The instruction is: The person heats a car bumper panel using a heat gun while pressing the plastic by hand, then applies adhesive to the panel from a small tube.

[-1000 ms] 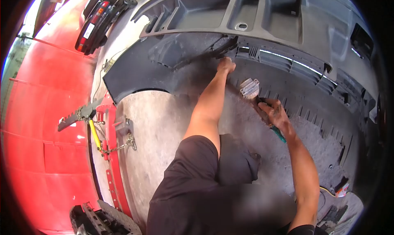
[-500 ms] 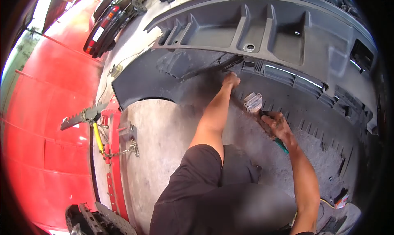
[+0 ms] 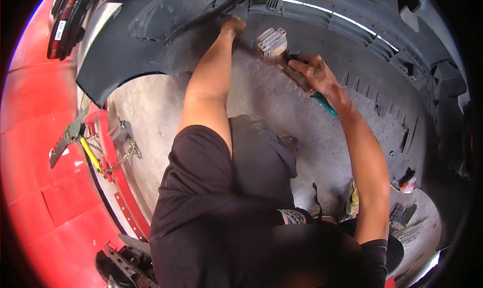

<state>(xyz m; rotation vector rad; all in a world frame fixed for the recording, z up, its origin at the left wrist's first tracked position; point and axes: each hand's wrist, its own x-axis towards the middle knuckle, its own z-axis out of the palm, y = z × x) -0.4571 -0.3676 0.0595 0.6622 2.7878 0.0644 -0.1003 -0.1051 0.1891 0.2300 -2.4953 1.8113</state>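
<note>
My left hand [image 3: 233,26] reaches forward, fingers closed, close to the edge of a dark grey body panel [image 3: 136,46]. Whatever those fingers hold is hidden. My right hand [image 3: 316,75] is wrapped round what looks like a power tool. At its front is a ribbed silver metal head [image 3: 272,42]; a dusty brown part shows below the fingers and a green end [image 3: 323,102] beyond them. The head points forward and left, toward my left hand. Its working face and exact kind cannot be made out.
A large dark plastic bumper-like part [image 3: 337,23] curves across the front and right. To the left stand a red metal frame [image 3: 121,172] with chains and a red surface [image 3: 35,137]. A black car [image 3: 68,23] is at upper left. Small items lie at lower right.
My view has tilted down and shifted, so both hands and the tool appear higher and farther left. Both hands stay closed, and the tool remains in my right hand.
</note>
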